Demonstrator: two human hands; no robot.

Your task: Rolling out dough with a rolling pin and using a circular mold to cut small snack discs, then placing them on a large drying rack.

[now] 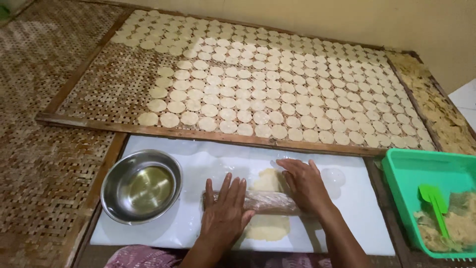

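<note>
A plastic-wrapped rolling pin (270, 202) lies across a flattened sheet of pale dough (268, 227) on a white board (198, 164) covered with clear plastic film. My left hand (224, 213) rests flat on the pin's left end, fingers spread. Flat on the pin's right end lies my right hand (303, 184), its fingers pointing up and left. The dough shows above and below the pin.
A steel bowl (142, 186) with some oil stands left of the board. At the right a green tub (411, 173) holds raw dough and a green scraper (434, 203). Behind the board, a woven bamboo tray (99, 94) carries rows of round dough discs (277, 84).
</note>
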